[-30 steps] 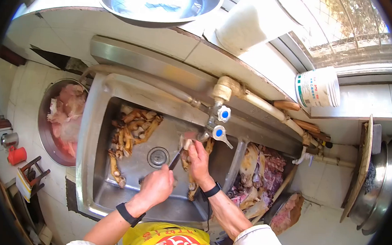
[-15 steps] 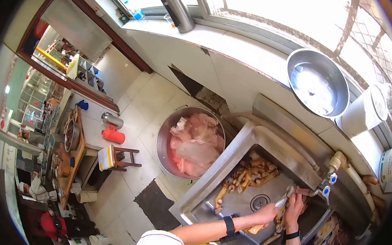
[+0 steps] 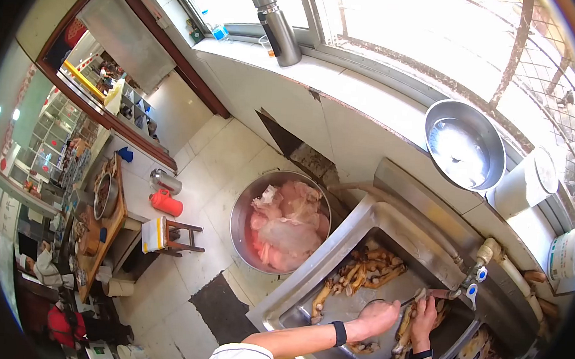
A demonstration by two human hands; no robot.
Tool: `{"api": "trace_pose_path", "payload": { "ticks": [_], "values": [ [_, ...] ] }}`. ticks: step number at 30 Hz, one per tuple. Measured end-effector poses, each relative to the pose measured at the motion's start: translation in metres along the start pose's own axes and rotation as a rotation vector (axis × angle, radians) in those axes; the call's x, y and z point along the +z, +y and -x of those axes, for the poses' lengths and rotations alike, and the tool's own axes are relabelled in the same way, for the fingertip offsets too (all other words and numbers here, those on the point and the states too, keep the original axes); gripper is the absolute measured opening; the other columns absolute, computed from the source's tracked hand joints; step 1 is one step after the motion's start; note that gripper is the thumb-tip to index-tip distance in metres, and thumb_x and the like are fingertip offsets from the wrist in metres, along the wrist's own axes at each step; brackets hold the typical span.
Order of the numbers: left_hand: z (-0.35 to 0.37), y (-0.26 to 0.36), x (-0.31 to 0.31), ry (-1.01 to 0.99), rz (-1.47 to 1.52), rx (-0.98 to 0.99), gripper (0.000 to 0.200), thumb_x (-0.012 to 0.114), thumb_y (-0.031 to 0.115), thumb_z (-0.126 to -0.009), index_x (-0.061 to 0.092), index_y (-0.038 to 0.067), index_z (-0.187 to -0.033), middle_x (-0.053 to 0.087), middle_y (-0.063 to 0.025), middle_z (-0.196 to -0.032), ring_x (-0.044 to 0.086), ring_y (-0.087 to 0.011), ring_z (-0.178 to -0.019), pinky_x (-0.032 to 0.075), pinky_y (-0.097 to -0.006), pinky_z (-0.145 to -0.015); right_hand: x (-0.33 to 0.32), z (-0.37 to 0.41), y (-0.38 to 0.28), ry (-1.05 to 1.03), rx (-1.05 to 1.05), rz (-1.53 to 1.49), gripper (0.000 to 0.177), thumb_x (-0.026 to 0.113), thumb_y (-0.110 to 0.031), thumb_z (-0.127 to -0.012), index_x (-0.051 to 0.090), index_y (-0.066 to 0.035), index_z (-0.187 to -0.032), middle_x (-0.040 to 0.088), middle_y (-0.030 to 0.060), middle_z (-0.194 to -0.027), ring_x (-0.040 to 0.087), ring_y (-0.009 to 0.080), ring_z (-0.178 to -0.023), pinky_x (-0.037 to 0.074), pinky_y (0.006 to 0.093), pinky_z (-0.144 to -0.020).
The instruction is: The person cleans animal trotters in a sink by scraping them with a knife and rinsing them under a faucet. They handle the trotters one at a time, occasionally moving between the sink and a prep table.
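Observation:
Near the sink drain, my left hand (image 3: 376, 318) is closed in a fist, with a thin dark knife edge (image 3: 409, 301) showing beyond it; its handle is hidden. My right hand (image 3: 424, 319) is beside it under the tap, fingers wrapped round a pale brownish animal foot, mostly covered by the hand. Several yellow-brown feet (image 3: 360, 275) are heaped at the back left of the metal sink (image 3: 346, 234). Another long foot (image 3: 401, 348) lies just left of my right hand.
A large metal pot (image 3: 239, 237) of pinkish meat stands on the floor left of the sink. The tap (image 3: 476, 276) juts over the sink's right side. A metal bowl (image 3: 433, 132), white bucket (image 3: 524, 187) and flask (image 3: 280, 34) stand on the sill. A stool (image 3: 182, 237) is farther left.
My left hand has moved slightly left and down, and the broad shiny blade is now seen as a thin line. My right hand stays near the tap. The whole view has shifted slightly.

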State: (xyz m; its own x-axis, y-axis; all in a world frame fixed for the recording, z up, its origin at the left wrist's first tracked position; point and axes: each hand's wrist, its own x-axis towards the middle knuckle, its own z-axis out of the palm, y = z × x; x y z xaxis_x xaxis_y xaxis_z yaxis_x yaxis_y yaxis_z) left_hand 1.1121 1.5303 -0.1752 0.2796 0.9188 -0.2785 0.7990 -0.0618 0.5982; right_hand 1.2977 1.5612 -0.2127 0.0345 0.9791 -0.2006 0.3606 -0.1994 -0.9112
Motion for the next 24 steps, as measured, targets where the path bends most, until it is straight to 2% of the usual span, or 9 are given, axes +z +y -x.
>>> {"api": "trace_pose_path", "payload": {
  "ticks": [5,7,10,12,13,16,19,22,24],
  "values": [
    [-0.009,-0.026,0.010,0.134,-0.345,0.129,0.011,0.062,0.011,-0.088,0.061,0.003,-0.095,0.071,-0.0145,-0.073,0.074,-0.0286,-0.063,0.058,-0.0383,-0.052,-0.010,-0.007,-0.019,-0.169,0.012,0.208,0.035,0.055,-0.033,-0.107,0.061,0.002,-0.107,0.066,0.0081,-0.084,0.058,0.0179,-0.074,0.049,0.0361,-0.068],
    [-0.008,-0.046,-0.001,0.123,-0.467,0.019,0.013,0.062,0.012,-0.087,0.061,0.003,-0.096,0.070,-0.0131,-0.073,0.073,-0.0280,-0.062,0.058,-0.0376,-0.051,-0.016,-0.007,0.030,-0.185,0.022,0.208,0.036,0.055,-0.034,-0.107,0.063,0.002,-0.108,0.066,0.0067,-0.087,0.059,0.0165,-0.075,0.050,0.0347,-0.067],
    [-0.003,-0.069,-0.042,-0.003,-0.125,-0.143,0.016,0.056,0.008,-0.090,0.061,-0.004,-0.100,0.071,-0.0232,-0.073,0.073,-0.0396,-0.066,0.057,-0.0530,-0.057,-0.025,-0.012,0.036,-0.262,0.108,0.069,0.038,0.056,-0.035,-0.106,0.065,0.001,-0.111,0.067,0.0039,-0.092,0.061,0.0147,-0.078,0.052,0.0326,-0.067],
    [0.002,-0.089,-0.029,0.010,-0.096,-0.127,0.019,0.057,0.015,-0.090,0.069,0.001,-0.084,0.070,-0.0214,-0.073,0.069,-0.0389,-0.064,0.053,-0.0527,-0.053,-0.038,-0.009,0.052,-0.275,0.367,-0.249,0.035,0.059,-0.037,-0.105,0.068,-0.004,-0.115,0.066,0.0012,-0.095,0.063,0.0126,-0.082,0.055,0.0319,-0.067],
    [0.005,-0.092,-0.023,-0.015,-0.130,-0.128,0.021,0.058,0.017,-0.089,0.069,0.003,-0.076,0.070,-0.0208,-0.074,0.068,-0.0390,-0.063,0.053,-0.0524,-0.054,-0.036,-0.007,0.016,-0.206,0.498,-0.308,0.032,0.059,-0.037,-0.105,0.068,-0.008,-0.114,0.066,0.0012,-0.095,0.064,0.0128,-0.083,0.056,0.0313,-0.068],
    [0.021,-0.083,-0.007,0.083,0.239,-0.228,0.033,0.055,0.028,-0.102,0.066,-0.002,-0.100,0.068,-0.0257,-0.076,0.068,-0.0449,-0.073,0.053,-0.0529,-0.064,-0.034,-0.009,0.033,-0.281,0.498,-0.584,0.025,0.065,-0.035,-0.102,0.065,-0.011,-0.108,0.069,0.0039,-0.096,0.065,0.0153,-0.084,0.054,0.0318,-0.069],
    [0.030,-0.055,-0.008,-0.023,0.458,-0.384,0.028,0.059,0.024,-0.100,0.065,-0.004,-0.102,0.068,-0.0292,-0.082,0.068,-0.0497,-0.083,0.051,-0.0543,-0.070,-0.022,-0.012,0.023,-0.362,0.469,-0.553,0.025,0.066,-0.030,-0.102,0.065,-0.007,-0.111,0.068,0.0063,-0.091,0.066,0.0163,-0.078,0.055,0.0333,-0.070],
    [0.033,-0.052,0.018,-0.039,0.559,-0.384,0.028,0.058,0.024,-0.101,0.064,-0.003,-0.102,0.068,-0.0255,-0.075,0.070,-0.0433,-0.073,0.053,-0.0502,-0.064,-0.021,-0.014,0.012,-0.390,0.512,-0.683,0.032,0.060,-0.030,-0.102,0.065,-0.002,-0.116,0.069,0.0084,-0.090,0.066,0.0185,-0.076,0.056,0.0347,-0.072],
    [0.030,-0.036,0.006,-0.103,0.809,-0.528,0.026,0.059,0.024,-0.102,0.062,-0.002,-0.101,0.068,-0.0164,-0.068,0.068,-0.0293,-0.058,0.052,-0.0426,-0.053,-0.016,-0.018,0.005,-0.398,0.503,-0.732,0.035,0.057,-0.031,-0.102,0.065,0.000,-0.117,0.069,0.0095,-0.090,0.067,0.0199,-0.077,0.056,0.0350,-0.073]
  ]
}}
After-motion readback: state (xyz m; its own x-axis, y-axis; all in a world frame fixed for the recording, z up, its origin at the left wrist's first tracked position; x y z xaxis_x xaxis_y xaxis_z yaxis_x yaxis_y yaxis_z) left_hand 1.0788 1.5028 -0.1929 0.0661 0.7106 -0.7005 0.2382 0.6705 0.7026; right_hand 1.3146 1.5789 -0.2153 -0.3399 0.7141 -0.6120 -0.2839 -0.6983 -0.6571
